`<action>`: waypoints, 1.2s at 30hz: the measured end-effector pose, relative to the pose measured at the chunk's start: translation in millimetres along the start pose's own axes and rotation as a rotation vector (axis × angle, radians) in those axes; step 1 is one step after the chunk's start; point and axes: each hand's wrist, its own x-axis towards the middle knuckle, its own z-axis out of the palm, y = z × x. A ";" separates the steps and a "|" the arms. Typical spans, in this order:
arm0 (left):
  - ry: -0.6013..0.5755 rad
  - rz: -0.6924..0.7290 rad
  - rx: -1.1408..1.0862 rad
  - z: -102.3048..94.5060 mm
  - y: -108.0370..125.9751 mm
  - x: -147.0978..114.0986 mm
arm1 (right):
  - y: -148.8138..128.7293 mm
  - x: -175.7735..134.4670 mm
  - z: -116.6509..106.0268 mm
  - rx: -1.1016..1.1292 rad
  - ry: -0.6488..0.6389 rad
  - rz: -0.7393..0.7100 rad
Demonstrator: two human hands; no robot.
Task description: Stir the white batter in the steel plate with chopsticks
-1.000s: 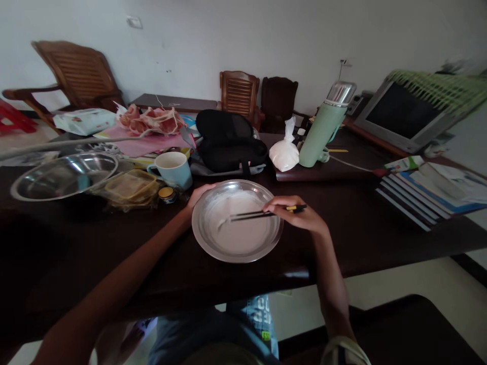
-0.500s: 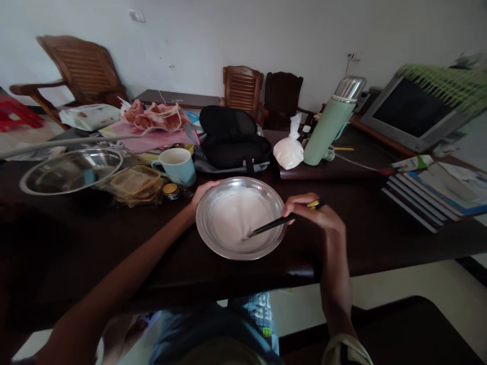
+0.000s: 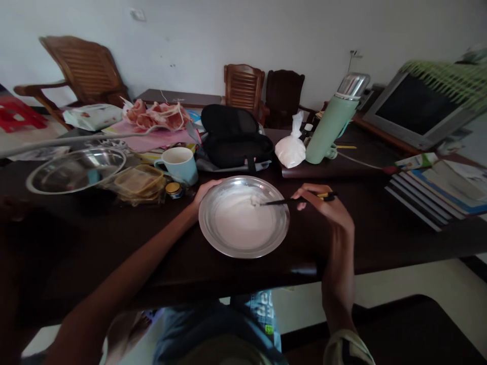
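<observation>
metal bowl: likely light, stiff, slick; take rim | pale mix: likely runny | left grip: at rim, closure hidden | right grip: clamped on chopsticks

Only dim, greyish light is cast on the dark table, whose left end is sunk nearly to black, while pale glare is caught on its near edge and along the steel bowl. The tips of the chopsticks are blurred; toward the right end, the flask and television are tilted by wide-angle distortion.
</observation>
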 end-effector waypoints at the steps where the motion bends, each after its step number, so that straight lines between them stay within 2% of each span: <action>1: -0.005 -0.003 0.006 0.0 -0.1 0.1 | 0.1 -0.2 -0.4 0.020 -0.058 0.003; 3: -0.014 -0.012 0.011 -0.1 -0.3 0.4 | 0.8 -0.2 -0.8 0.062 -0.181 -0.009; 4: -0.017 -0.010 0.008 -0.1 -0.4 0.6 | 1.4 -0.1 -1.0 0.072 -0.181 -0.015; 7: -0.012 0.012 -0.006 -0.3 -1.1 1.9 | 4.0 0.0 -2.3 0.051 -0.053 0.003; 8: -0.010 0.011 -0.003 -0.5 -1.5 2.3 | 4.9 0.0 -2.5 0.057 -0.070 0.013; 11: -0.015 -0.023 0.013 -1.6 -2.7 2.8 | 6.4 0.4 -0.6 0.116 -0.263 0.010; 12: -0.020 -0.027 0.013 -2.1 -3.1 2.7 | 6.7 0.7 0.2 0.131 -0.265 0.006; 15: -0.048 -0.002 -0.003 -2.8 -3.8 1.8 | 6.5 0.8 -1.2 0.096 -0.108 0.022; 16: -0.061 0.011 -0.007 -2.8 -3.8 1.6 | 6.0 0.5 -2.4 0.085 -0.104 0.029; 19: -0.086 0.013 0.002 -1.8 -3.2 1.4 | 3.8 -0.2 -4.2 0.092 -0.245 0.013; 20: -0.083 0.012 0.006 -1.4 -2.9 1.5 | 3.3 -0.2 -4.0 0.097 -0.244 0.004; 23: -0.065 0.022 0.002 -0.7 -2.5 2.2 | 3.2 -0.1 -3.5 0.065 -0.079 0.019; 24: -0.062 0.028 0.000 -0.7 -2.4 2.4 | 3.4 -0.2 -3.5 0.060 -0.067 0.031; 27: -0.055 0.006 0.009 -0.7 -2.2 2.4 | 3.5 -0.1 -2.1 0.084 -0.196 0.019; 28: -0.045 -0.003 0.009 -0.6 -2.0 2.3 | 3.6 0.1 -1.5 0.091 -0.204 0.003; 32: -0.046 0.001 -0.014 -0.1 -1.7 2.7 | 5.2 0.3 -2.8 0.060 -0.028 0.009; 36: -0.073 -0.002 -0.009 -1.9 -2.5 5.1 | 5.1 -0.2 -3.6 0.074 -0.190 -0.007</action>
